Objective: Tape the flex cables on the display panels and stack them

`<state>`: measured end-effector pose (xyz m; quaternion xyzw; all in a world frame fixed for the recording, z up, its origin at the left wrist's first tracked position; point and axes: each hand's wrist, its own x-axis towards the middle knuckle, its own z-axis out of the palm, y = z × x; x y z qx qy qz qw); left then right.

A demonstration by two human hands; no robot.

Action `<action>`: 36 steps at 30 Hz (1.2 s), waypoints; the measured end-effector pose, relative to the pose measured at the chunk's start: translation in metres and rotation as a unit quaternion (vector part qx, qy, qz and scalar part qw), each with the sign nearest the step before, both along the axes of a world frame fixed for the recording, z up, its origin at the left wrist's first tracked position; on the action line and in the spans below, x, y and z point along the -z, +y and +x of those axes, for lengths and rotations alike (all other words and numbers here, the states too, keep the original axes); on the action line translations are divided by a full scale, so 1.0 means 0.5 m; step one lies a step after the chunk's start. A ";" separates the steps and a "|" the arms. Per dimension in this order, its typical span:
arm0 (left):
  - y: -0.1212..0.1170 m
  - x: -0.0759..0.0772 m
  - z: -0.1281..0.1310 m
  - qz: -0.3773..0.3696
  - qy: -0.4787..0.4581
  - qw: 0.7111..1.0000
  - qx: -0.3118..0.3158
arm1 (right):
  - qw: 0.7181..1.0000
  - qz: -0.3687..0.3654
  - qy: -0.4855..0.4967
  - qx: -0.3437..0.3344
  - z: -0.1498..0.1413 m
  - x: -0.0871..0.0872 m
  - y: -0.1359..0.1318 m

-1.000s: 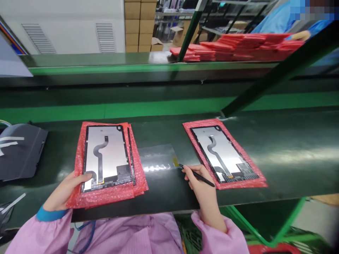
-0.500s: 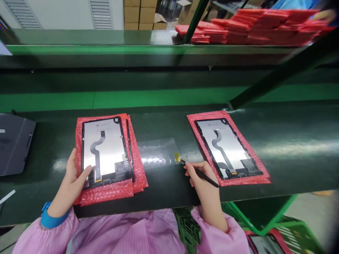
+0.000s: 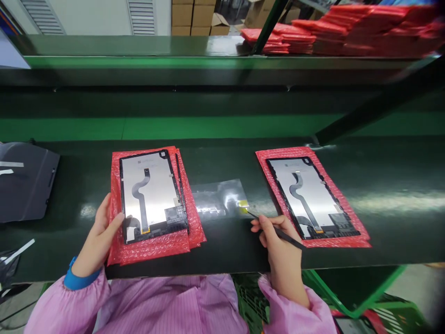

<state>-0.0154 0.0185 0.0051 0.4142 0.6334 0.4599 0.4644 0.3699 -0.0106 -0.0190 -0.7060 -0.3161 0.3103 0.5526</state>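
My left hand [image 3: 100, 239] grips the left edge of a stack of red bubble-wrap bags [image 3: 156, 253], its thumb at the lower left edge of a tablet screen [image 3: 160, 185] lying on top. The silvery back of that screen faces up, with a curved grey ribbon cable [image 3: 141, 204]. In my right hand [image 3: 281, 246] are thin black tweezers [image 3: 287, 238]. Their tip meets the lower edge of a piece of yellow tape [image 3: 243, 204] on a clear plastic sheet [image 3: 217, 199]. A second tablet screen [image 3: 313, 195] on red bubble wrap lies beside my right hand.
A dark grey panel [image 3: 26, 185] with white strips lies at the left. Red bags [image 3: 375, 32] are piled on the shelf [image 3: 139, 46] behind, and a green post [image 3: 375, 102] slants down at the right. Below the table edge sit green crates [image 3: 354, 297].
The whole scene has shifted right in the picture as the camera turned. My left thumb has slid outward toward the screen's edge. The tweezer tip stays at the yellow tape.
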 end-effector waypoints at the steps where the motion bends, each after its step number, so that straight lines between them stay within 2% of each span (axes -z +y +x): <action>1: -0.002 -0.001 -0.016 0.004 -0.043 0.999 -0.034 | 1.000 0.010 0.007 -0.001 -0.007 -0.003 -0.005; 3: -0.005 -0.003 -0.061 0.033 -0.107 0.988 -0.102 | 1.000 0.027 0.015 -0.002 -0.025 -0.010 -0.015; 6: -0.012 -0.008 -0.148 0.062 -0.134 0.966 -0.214 | 0.999 0.044 0.025 -0.001 -0.063 -0.022 -0.030; 10: -0.026 -0.029 -0.243 0.042 -0.151 0.912 -0.379 | 0.998 0.052 0.002 -0.024 -0.126 -0.037 -0.050; 12: -0.028 -0.041 -0.271 0.031 -0.155 0.895 -0.417 | 0.997 0.054 -0.005 -0.051 -0.161 -0.044 -0.058; 18: -0.021 -0.048 -0.296 0.024 -0.142 0.906 -0.399 | 0.982 0.071 0.105 -0.141 -0.255 -0.066 -0.077; 22: -0.032 -0.043 -0.297 0.009 -0.115 0.913 -0.391 | 0.976 0.069 0.133 -0.159 -0.286 -0.076 -0.082; 25: -0.047 -0.045 -0.299 -0.003 -0.088 0.916 -0.390 | 0.980 0.058 0.119 -0.147 -0.288 -0.083 -0.081; 28: -0.054 -0.049 -0.303 0.001 -0.071 0.914 -0.399 | 0.991 0.055 0.067 -0.101 -0.274 -0.088 -0.068; 32: -0.054 -0.044 -0.311 0.035 -0.056 0.917 -0.393 | 0.997 0.048 -0.061 -0.006 -0.232 -0.081 -0.030; 36: -0.050 -0.033 -0.316 0.087 -0.039 0.924 -0.371 | 0.969 -0.019 -0.242 0.044 -0.178 -0.049 0.006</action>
